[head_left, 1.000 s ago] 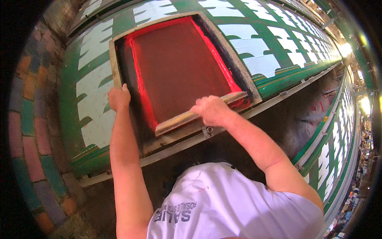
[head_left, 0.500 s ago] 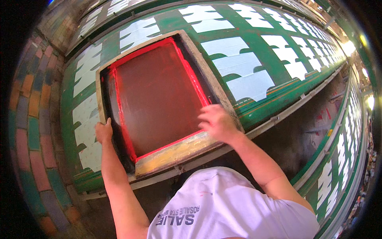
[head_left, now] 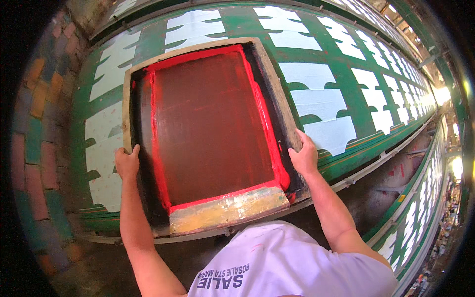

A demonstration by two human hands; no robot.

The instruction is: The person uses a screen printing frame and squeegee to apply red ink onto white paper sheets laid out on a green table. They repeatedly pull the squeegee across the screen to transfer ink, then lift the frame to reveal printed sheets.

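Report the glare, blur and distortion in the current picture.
Head view: fisheye distortion bends the long edges of the green table, and the corners go black; head view: glare washes out its far end at right, and glints shine on the squeegee; head view: the coloured bricks at left look blurred.

The right grip (head_left: 304,152) has left the squeegee (head_left: 230,210) for the screen frame (head_left: 278,90).

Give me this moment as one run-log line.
left hand: gripping frame at left | right hand: gripping frame at right | squeegee: unheld, at near end
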